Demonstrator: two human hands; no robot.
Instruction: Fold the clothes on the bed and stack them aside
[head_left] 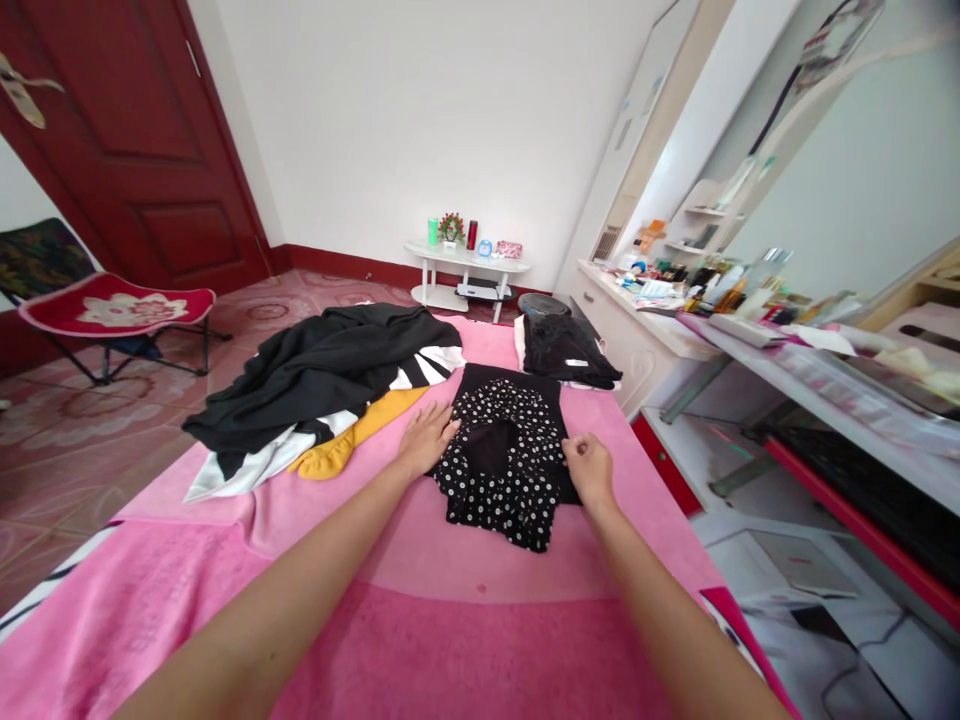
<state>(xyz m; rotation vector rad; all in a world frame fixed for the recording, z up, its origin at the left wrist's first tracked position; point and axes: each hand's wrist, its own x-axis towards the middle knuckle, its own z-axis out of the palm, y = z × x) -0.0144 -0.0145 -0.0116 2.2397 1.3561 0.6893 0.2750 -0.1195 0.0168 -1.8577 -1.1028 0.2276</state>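
i see polka-dot garment (501,462) flat on pink blanket (465,620), mid-bed. left hand (427,437) spread flat, fingers on garment's left edge. right hand (589,468) pinching garment's right edge. black clothes pile (322,372) left of garment, folded black stack (564,350) just behind it.

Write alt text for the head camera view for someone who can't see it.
Two bare hands, left hand and right hand, press a black polka-dot garment flat on a pink blanket. A pile of clothes lies to the left, and a folded black garment lies beyond.
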